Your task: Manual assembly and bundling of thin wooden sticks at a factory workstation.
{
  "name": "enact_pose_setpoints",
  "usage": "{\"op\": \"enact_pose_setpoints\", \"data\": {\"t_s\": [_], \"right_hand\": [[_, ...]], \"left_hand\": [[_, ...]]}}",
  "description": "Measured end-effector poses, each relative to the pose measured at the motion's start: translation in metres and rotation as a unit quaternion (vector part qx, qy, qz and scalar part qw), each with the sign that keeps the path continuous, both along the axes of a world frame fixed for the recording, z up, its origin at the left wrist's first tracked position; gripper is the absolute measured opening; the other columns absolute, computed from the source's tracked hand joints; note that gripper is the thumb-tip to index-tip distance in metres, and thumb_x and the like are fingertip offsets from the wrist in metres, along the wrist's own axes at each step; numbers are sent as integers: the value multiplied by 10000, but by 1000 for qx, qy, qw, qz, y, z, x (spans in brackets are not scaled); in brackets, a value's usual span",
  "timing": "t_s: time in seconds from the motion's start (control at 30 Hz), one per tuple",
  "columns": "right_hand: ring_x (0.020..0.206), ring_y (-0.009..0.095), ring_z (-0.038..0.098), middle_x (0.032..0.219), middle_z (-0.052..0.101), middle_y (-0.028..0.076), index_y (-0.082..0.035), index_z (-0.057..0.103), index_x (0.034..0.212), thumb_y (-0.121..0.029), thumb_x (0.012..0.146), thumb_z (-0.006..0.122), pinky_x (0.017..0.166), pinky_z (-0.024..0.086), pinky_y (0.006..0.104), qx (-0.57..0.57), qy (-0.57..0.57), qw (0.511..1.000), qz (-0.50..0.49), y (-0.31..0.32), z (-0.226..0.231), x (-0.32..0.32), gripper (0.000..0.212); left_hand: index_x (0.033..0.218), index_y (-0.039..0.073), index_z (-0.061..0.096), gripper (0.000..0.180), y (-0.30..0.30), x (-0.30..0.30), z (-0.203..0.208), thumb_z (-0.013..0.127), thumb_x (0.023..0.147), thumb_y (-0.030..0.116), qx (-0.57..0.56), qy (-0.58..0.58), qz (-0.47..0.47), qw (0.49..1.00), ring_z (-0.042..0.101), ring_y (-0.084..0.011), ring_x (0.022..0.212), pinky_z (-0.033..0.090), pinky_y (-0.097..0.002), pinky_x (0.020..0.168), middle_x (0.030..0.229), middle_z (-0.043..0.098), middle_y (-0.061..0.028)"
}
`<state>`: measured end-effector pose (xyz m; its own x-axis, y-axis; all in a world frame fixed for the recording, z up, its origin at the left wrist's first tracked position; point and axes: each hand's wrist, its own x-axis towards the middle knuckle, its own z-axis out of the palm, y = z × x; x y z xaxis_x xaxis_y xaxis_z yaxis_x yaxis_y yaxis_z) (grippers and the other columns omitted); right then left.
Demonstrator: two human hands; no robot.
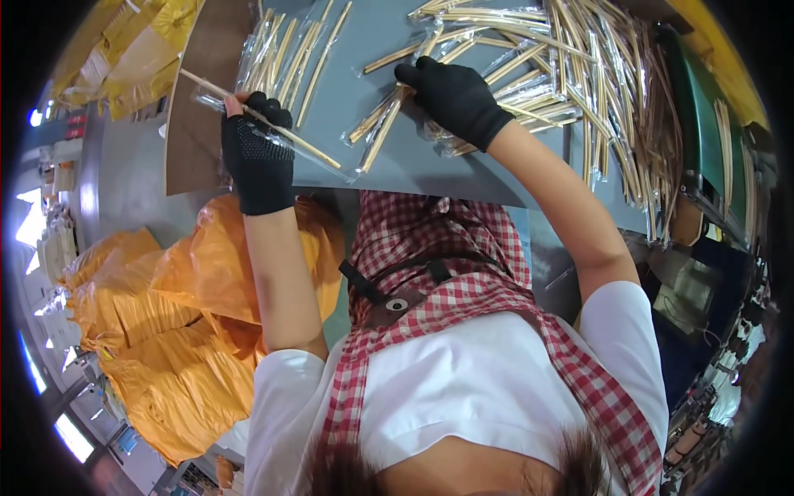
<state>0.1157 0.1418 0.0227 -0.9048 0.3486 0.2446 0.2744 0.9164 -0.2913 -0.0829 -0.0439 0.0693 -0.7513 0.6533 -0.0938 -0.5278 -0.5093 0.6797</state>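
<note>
In black gloves with bare fingertips, both my hands work over a grey table (463,178). My left hand (258,157) is closed on a pair of chopsticks (318,150) in a clear plastic sleeve, tilted down to the right. Farther right, my right hand (463,99) pinches the upper part of another sleeved pair (380,140), which slants toward the table's near edge. A large loose pile of wrapped chopsticks (575,74) spreads under and beyond the right hand. Several more wrapped pairs (285,50) lie roughly side by side just beyond my left hand.
Orange plastic bags (207,273) are heaped on the floor to the left of my body. Yellow bags (132,62) lie at the far left. A green-sided container or machine (703,124) borders the table's right side, with a few sticks (724,157) on it.
</note>
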Motion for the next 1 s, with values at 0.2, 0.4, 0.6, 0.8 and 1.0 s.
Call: {"op": "enact_pose_setpoints", "data": {"t_s": [0.2,0.4,0.6,0.8,1.0], "right_hand": [[671,313,646,918,598,109,-192,543,1110,-185,844,569,558,516,410,13,14,1000,16,-12,11,-3,267],[588,252,632,962,621,92,-138,554,1154,-161,854,560,450,498,354,70,12,994,80,-60,19,-5,301],[644,254,649,958,647,90,-126,559,1158,-152,816,625,530,518,371,2,96,994,57,-48,42,14,349],[664,290,642,721,622,130,-198,444,1379,-122,835,636,621,503,379,-164,121,975,-87,14,46,15,582],[675,316,645,856,657,150,-173,436,1386,-88,835,620,674,511,379,-215,145,966,-11,-1,25,4,587]], "left_hand": [[930,55,565,239,8,13,-8,585,945,292,-143,26,-73,987,496,-122,676,418,-216,587,772,531,-25],[935,68,600,167,32,60,-11,647,888,221,-220,189,-232,929,506,-59,706,378,-209,651,792,562,29],[1042,19,603,225,20,53,-5,600,909,200,-234,227,-219,920,536,-88,738,391,-225,685,776,579,-11],[1109,-6,582,241,-9,51,-8,539,945,165,-230,245,-250,908,528,-122,781,408,-266,773,809,563,-29],[1110,1,577,217,-22,53,-13,503,966,145,-189,272,-279,901,515,-118,778,410,-270,778,794,539,-17]]}}
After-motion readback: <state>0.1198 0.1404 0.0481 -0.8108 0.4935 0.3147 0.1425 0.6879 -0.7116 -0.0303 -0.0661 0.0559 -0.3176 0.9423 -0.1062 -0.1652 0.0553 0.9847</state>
